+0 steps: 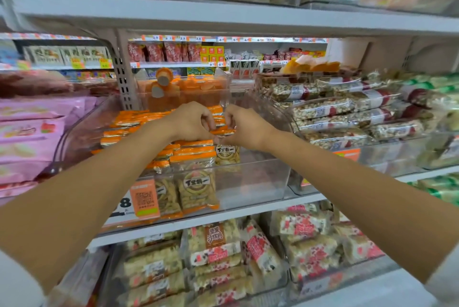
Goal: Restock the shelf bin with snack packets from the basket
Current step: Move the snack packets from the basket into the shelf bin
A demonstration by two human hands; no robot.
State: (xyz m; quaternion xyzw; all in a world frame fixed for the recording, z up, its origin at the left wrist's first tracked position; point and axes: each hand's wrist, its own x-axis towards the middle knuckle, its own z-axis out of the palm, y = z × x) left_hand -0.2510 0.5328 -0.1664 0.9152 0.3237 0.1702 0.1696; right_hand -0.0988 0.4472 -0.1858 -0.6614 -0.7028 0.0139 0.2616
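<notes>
From the head view, both arms reach into the clear shelf bin (pixel 250 183) on the middle shelf. The left grip (pixel 191 122) and right grip (pixel 244 129) meet over the bin, fingers curled, each pinching the top edge of one snack packet (pixel 227 154). The packet hangs upright just right of the stacked orange packets (pixel 149 130) that fill the bin's left part. An orange label (pixel 144 198) sits on the bin's front wall. Nut bars (pixel 335 110) lie in the next bin to the right, pink packs (pixel 27 132) to the left.
</notes>
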